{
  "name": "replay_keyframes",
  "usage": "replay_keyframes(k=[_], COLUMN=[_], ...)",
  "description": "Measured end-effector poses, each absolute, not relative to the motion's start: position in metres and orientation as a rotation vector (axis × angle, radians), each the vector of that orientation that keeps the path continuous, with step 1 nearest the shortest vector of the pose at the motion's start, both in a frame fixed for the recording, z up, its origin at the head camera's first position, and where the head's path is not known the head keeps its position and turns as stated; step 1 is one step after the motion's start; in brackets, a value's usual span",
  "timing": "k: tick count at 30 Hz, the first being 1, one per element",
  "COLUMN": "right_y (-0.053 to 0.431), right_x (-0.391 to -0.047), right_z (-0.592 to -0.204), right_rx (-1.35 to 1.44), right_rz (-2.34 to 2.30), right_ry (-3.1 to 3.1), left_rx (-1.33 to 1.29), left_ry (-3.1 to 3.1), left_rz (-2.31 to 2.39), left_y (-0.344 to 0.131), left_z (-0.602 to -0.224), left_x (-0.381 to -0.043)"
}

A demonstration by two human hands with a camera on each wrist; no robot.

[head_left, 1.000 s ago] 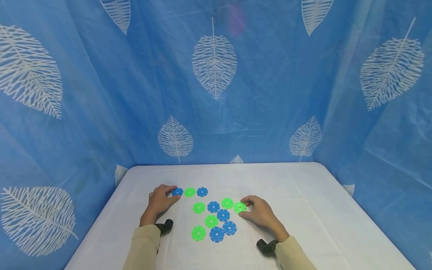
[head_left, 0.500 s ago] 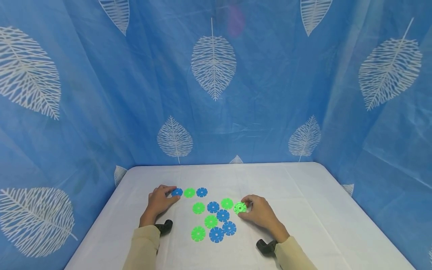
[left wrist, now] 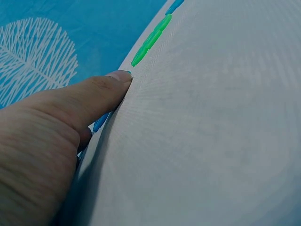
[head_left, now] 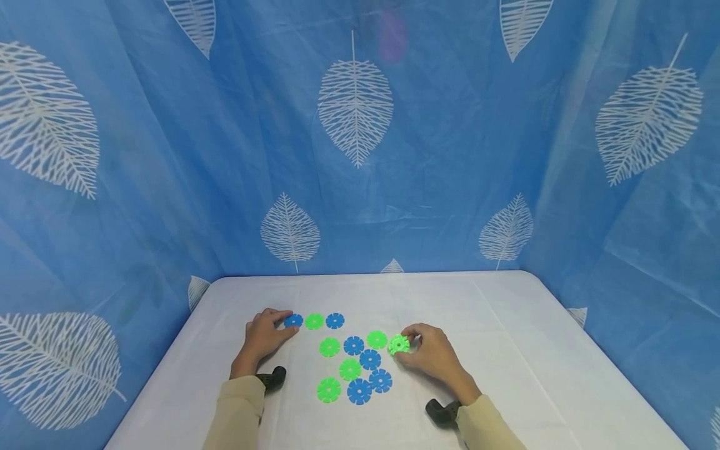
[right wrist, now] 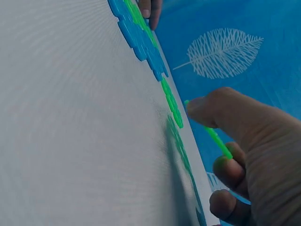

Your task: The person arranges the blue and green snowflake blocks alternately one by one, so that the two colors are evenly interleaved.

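My left hand pinches the edges of a blue interlocking disc between thumb and forefinger. This notched disc lies flat at the left end of a row on the table, followed by a green disc and another blue disc. In the left wrist view the thumb hides most of the blue disc. My right hand pinches a green interlocking disc by thumb and fingertips. The right wrist view shows this green disc raised, apart from another green disc lying on the table.
Loose green and blue discs, such as a blue one and a green one, lie between the hands on the white-covered table. A blue leaf-print curtain stands behind and at both sides.
The green disc in my right hand has risen slightly and tilted off the table. My left hand stays at the blue disc.
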State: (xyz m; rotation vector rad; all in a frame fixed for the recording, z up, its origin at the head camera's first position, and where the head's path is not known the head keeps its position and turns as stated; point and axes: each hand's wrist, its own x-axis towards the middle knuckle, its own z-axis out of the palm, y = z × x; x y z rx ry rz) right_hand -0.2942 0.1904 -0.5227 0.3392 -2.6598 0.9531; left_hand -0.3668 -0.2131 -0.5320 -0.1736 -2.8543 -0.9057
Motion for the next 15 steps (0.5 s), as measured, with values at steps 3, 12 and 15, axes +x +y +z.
replay_keyframes(k=[3,12,15], right_y=[0.19,0.187,0.187], right_x=[-0.293,-0.296,-0.3], right_z=[-0.521,-0.508,-0.504], right_rx=[0.343,0.422,0.434], right_rz=[0.945,0.862,0.86], right_ry=[-2.613,-2.432,-2.399], left_rx=[-0.166,-0.154,-0.151], left_ry=[-2.852,-2.852,-2.855], left_rz=[-0.908,-0.915,-0.919], left_y=[-0.213,-0.21,-0.21], left_z=[-0.531,-0.528,-0.528], left_x=[-0.366,-0.363,-0.365])
